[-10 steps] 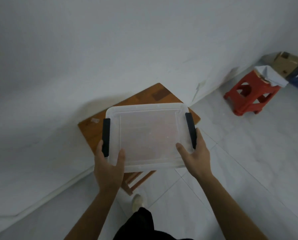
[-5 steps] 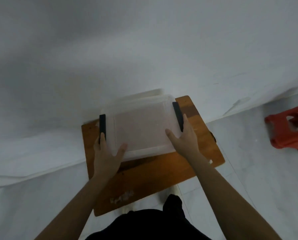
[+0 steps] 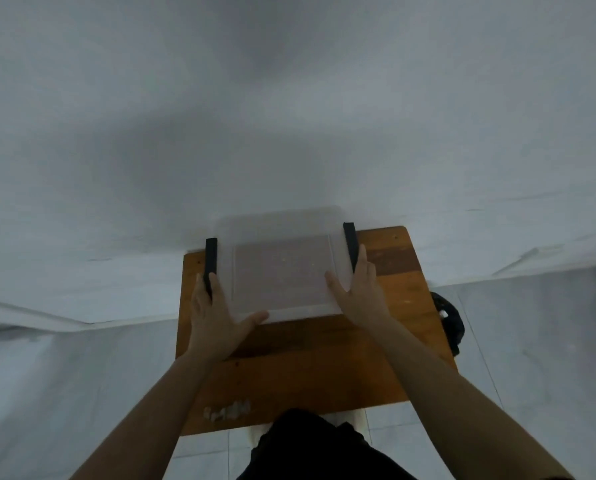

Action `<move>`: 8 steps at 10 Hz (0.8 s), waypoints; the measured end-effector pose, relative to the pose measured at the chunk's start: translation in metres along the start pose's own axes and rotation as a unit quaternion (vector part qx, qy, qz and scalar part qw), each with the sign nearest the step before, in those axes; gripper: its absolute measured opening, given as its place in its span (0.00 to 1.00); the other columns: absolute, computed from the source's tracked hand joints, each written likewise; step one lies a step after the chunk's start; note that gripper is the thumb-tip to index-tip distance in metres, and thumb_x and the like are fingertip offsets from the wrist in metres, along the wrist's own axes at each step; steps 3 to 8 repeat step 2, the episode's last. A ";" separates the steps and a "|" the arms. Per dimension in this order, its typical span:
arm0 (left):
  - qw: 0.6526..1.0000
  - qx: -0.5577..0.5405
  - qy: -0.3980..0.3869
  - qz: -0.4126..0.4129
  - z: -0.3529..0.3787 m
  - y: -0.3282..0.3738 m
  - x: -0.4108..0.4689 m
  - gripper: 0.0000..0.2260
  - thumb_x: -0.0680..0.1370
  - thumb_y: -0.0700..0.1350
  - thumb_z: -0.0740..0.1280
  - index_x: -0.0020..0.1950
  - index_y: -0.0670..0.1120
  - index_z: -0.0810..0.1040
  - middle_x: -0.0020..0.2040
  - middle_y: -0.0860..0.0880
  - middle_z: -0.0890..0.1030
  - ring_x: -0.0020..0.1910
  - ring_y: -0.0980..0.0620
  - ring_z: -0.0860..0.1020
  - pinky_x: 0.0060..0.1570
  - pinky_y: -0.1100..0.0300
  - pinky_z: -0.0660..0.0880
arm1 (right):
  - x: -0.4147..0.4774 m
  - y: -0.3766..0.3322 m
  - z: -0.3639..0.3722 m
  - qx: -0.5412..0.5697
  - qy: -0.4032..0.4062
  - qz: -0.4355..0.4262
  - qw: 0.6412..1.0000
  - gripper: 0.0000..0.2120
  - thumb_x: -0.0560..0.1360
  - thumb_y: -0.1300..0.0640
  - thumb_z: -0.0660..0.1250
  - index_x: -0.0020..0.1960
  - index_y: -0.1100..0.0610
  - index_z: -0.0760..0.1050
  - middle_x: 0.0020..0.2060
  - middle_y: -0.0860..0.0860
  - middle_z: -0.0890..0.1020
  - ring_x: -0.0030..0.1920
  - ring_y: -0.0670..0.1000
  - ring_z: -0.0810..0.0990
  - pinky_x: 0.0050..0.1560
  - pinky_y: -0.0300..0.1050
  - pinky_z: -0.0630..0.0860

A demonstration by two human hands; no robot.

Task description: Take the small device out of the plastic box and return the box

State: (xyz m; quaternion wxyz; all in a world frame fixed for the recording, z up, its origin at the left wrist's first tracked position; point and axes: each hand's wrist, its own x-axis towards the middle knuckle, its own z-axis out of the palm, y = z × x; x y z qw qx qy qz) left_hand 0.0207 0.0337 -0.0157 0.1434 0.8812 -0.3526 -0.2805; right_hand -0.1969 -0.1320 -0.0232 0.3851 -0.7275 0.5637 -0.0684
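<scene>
Box moved from mid-air onto the far half of the wooden table [image 3: 310, 368]; plastic box [image 3: 282, 268] sits against the wall, left hand [image 3: 217, 317] and right hand [image 3: 362, 296] curled round its near corners by the black latches. Blurry, device probably not inside. Best to set it flat, then let go evenly.
</scene>
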 end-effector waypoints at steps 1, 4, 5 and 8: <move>0.998 0.051 0.015 0.026 0.003 -0.001 -0.006 0.56 0.64 0.80 0.53 0.80 0.49 0.36 0.80 0.48 0.34 0.79 0.42 0.40 0.75 0.39 0.51 | -0.001 -0.004 -0.013 -0.010 -0.029 0.003 1.000 0.48 0.73 0.31 0.61 0.80 0.50 0.40 0.75 0.56 0.60 0.70 0.60 0.69 0.64 0.61 0.74; 0.994 0.091 0.033 0.057 0.009 -0.007 -0.009 0.52 0.67 0.80 0.44 0.81 0.49 0.40 0.80 0.47 0.34 0.79 0.42 0.36 0.75 0.41 0.48 | 0.005 -0.027 -0.044 -0.009 0.023 -0.088 0.996 0.37 0.76 0.40 0.65 0.78 0.54 0.56 0.73 0.54 0.65 0.71 0.56 0.69 0.67 0.53 0.71; 0.994 0.091 0.033 0.057 0.009 -0.007 -0.009 0.52 0.67 0.80 0.44 0.81 0.49 0.40 0.80 0.47 0.34 0.79 0.42 0.36 0.75 0.41 0.48 | 0.005 -0.027 -0.044 -0.009 0.023 -0.088 0.996 0.37 0.76 0.40 0.65 0.78 0.54 0.56 0.73 0.54 0.65 0.71 0.56 0.69 0.67 0.53 0.71; 0.994 0.091 0.033 0.057 0.009 -0.007 -0.009 0.52 0.67 0.80 0.44 0.81 0.49 0.40 0.80 0.47 0.34 0.79 0.42 0.36 0.75 0.41 0.48 | 0.005 -0.027 -0.044 -0.009 0.023 -0.088 0.996 0.37 0.76 0.40 0.65 0.78 0.54 0.56 0.73 0.54 0.65 0.71 0.56 0.69 0.67 0.53 0.71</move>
